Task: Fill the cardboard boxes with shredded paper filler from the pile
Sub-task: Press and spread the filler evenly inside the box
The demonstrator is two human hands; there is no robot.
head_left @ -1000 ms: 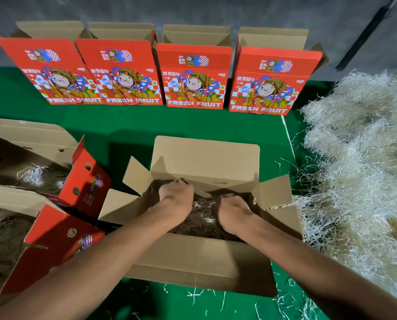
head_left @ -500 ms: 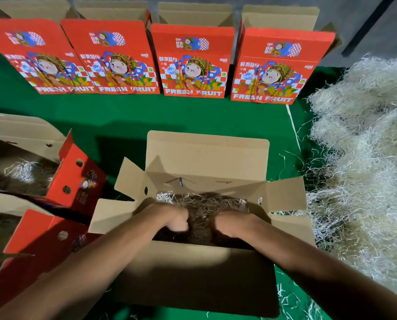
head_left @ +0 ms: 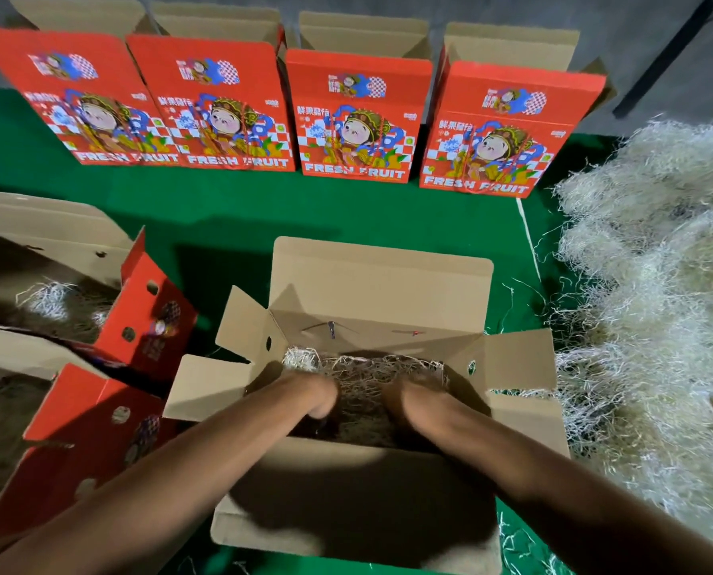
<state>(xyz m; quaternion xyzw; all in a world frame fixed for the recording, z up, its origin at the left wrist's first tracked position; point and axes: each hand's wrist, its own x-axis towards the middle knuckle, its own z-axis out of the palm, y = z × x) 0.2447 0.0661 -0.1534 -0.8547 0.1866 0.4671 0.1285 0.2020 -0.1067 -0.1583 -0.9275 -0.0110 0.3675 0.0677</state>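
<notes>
- Pale shredded paper filler (head_left: 367, 375) in the open brown cardboard box (head_left: 381, 284) looks light, springy, tangly; best grabbed in loose clumps.
- Left hand (head_left: 315, 394) and right hand (head_left: 404, 398) are both sunk in it; fingers hidden, so I cannot tell their hold.

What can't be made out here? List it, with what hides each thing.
Head view only:
- Fingers of the left hand and right hand: buried in shredded paper inside the open box.
- Fill depth: hidden by the box's near wall.
- Boxes at left: cut off by the frame edge.
</notes>
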